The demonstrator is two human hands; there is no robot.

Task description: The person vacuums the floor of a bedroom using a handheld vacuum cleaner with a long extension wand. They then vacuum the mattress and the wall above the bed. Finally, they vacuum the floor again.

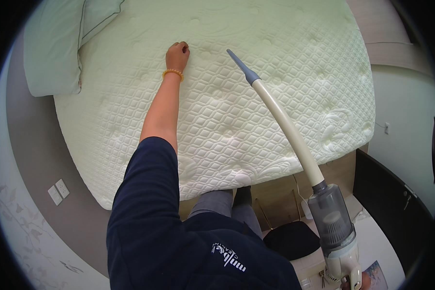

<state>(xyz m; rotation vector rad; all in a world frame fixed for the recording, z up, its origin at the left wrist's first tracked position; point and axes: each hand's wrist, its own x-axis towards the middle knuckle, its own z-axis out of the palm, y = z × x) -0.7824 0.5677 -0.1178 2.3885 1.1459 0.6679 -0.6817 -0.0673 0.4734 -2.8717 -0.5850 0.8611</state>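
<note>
My left hand [177, 55] is curled into a loose fist at the quilted white mattress [217, 119], with a beaded yellow bracelet at the wrist. Nothing shows between its fingers. At the bottom right, my right hand [365, 281], mostly cut off by the picture's edge, grips the handle of a cordless handheld vacuum cleaner [331, 221]. A long cream tube [288, 128] runs from its clear grey dust cup over the mattress. The tube ends in a narrow blue-grey crevice nozzle [241, 67], which points away from me, to the right of my left hand.
Pale green pillows [54, 54] lie at the upper left. Wall sockets [58, 192] sit on the grey panel at left. Behind me stand a black-seated stool [291, 240] and a white desk [375, 235] with small items. A dark door or panel [388, 185] is at right.
</note>
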